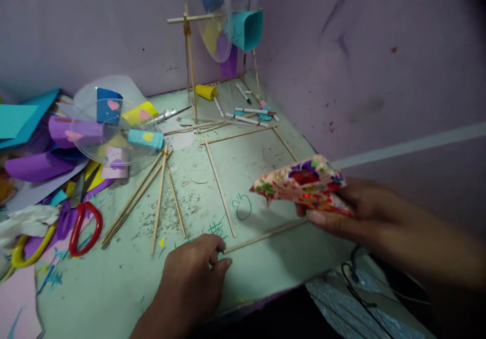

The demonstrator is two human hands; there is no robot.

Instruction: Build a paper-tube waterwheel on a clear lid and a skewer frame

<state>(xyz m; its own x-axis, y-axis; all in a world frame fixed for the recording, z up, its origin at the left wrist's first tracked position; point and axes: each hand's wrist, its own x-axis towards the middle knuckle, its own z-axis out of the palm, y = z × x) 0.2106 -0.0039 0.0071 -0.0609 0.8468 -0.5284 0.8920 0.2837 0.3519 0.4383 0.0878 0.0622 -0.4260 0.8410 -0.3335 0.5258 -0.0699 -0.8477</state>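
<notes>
My right hand (341, 207) holds a floral-patterned glue gun (299, 182) with a small red light, its nozzle pointing left above the table. Beneath it, wooden sticks are laid out as a four-sided outline; its left stick (220, 189) stops short of the near stick (266, 235). My left hand (197, 268) rests low on the table with curled fingers, by the left end of that near stick. Whether the fingertips grip the stick end is unclear. To the left lies a bundle of sticks (138, 197) tied at the top.
Red-handled scissors (85, 229), yellow-handled scissors (33, 248) and coloured paper pieces (41, 166) crowd the left side. At the back stands a stick frame (191, 70) with a teal paper cup (252, 30). Markers (246, 120) lie beneath. Walls border the back and right.
</notes>
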